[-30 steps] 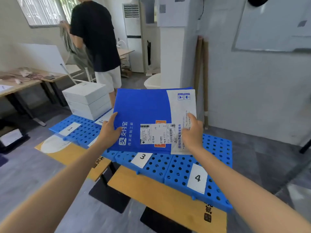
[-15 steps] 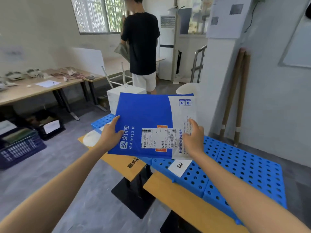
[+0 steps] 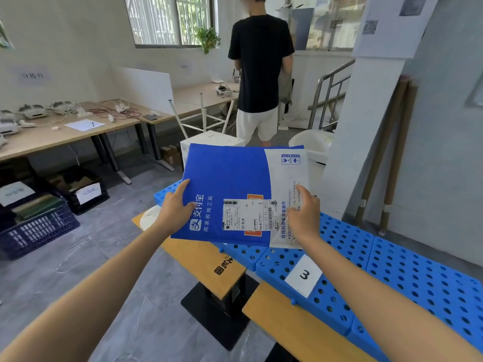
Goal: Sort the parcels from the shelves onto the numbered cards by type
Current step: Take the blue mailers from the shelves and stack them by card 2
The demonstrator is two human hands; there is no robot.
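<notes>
Both hands are gripping a blue-and-white parcel (image 3: 235, 189): left hand (image 3: 174, 210) pinching its left edge, right hand (image 3: 303, 215) its right edge. The parcel is being held above the bench (image 3: 206, 259), beyond the blue perforated panels (image 3: 392, 267) and card 3 (image 3: 304, 275).

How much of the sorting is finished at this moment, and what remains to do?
Done: little can be confirmed. A white box stands behind the parcel, but whether it sits on a card is hidden. In hand: the left hand and right hand grip that blue-and-white parcel above the blue panels. Left: the parcel is not yet set down, and card 3 lies bare.
</notes>
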